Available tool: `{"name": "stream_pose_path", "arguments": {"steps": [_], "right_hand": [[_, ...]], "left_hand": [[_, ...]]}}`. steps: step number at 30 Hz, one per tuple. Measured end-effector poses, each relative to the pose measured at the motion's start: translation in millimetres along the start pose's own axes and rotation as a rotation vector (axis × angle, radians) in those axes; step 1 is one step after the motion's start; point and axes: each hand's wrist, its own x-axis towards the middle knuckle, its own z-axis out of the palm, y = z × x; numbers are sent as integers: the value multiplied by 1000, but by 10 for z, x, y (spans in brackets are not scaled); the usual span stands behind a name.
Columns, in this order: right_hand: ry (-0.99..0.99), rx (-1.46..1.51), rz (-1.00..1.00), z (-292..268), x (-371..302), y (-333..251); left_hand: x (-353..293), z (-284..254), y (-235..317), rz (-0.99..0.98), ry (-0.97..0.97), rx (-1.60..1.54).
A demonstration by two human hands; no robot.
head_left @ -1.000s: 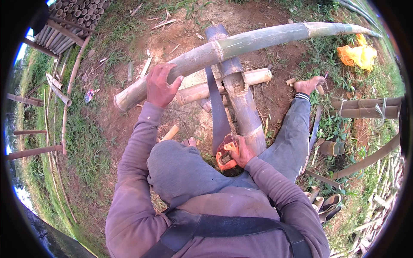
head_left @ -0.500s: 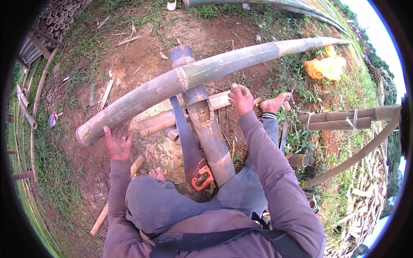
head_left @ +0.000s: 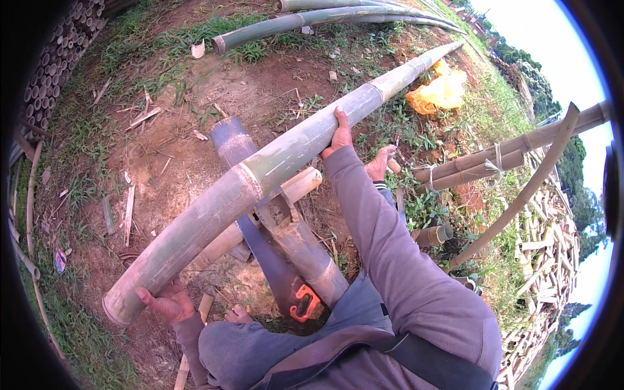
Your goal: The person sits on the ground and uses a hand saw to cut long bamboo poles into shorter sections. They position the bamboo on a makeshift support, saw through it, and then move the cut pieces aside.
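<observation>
A long, thick green-grey bamboo pole (head_left: 214, 208) runs diagonally from the lower left to the upper right. My left hand (head_left: 168, 301) is under its near end, thumb up along the side. Farther along, my right hand (head_left: 338, 135) grips the near side, thumb over the top; its other fingers are partly hidden. Beneath the pole lies a notched bamboo log (head_left: 312, 257), crossed by a thinner bamboo length (head_left: 302, 184). A handsaw (head_left: 268, 265) with an orange handle leans beside the log, its upper blade end hidden under the pole.
Several bamboo poles (head_left: 279, 25) lie at the back. An orange plastic bag (head_left: 439, 90) sits by the pole's far end. Tied bamboo rails (head_left: 513, 153) and a slanting bamboo strip (head_left: 520, 198) stand at the right. My bare foot (head_left: 379, 162) rests near my right forearm.
My right hand has moved from beside the pole onto it, and my left hand has come under its end. The pole's near end has swung toward me; the view has shifted too.
</observation>
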Motion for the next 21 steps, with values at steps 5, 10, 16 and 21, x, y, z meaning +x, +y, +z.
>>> {"name": "stream_pose_path", "arguments": {"steps": [5, 10, 16, 21], "right_hand": [[-101, 126, 3, 316, -647, -400], [-43, 53, 132, 505, -1785, -32], [-92, -28, 414, 512, -3484, 740], [-542, -103, 824, 125, -3749, 644]], "left_hand": [[-170, 400, 737, 303, 16, -41], [-347, -129, 1467, 414, 129, -160], [-855, -553, 954, 262, -108, -182], [-516, -1012, 1519, 281, 119, -223]]}}
